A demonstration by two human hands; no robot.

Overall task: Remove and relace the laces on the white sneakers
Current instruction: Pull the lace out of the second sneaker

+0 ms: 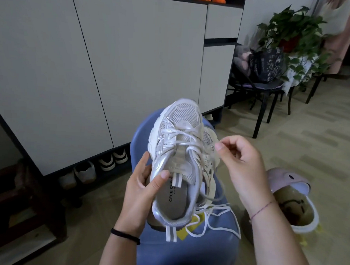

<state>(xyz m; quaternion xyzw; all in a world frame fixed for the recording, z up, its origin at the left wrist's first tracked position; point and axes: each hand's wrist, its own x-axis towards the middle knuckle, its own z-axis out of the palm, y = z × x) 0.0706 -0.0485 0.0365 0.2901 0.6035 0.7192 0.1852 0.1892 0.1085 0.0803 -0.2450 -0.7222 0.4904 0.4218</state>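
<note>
A white and silver sneaker (180, 132) is held up in front of me, toe pointing away, its opening toward me. My left hand (140, 189) grips its left side, thumb pressed on the collar by the tongue. My right hand (239, 158) pinches a strand of the white lace (192, 141) to the right of the eyelets. The lace is still crossed through the upper eyelets, and its loose ends (216, 219) trail down over a blue stool. A second white sneaker (209, 154) lies behind the first on the stool, mostly hidden.
The blue stool (194, 251) stands below my hands. A pink and white slipper (294, 199) lies on the floor at right. A white cabinet (92, 67) with shoes beneath fills the left. A black chair (261, 92) and a potted plant (293, 31) stand far right.
</note>
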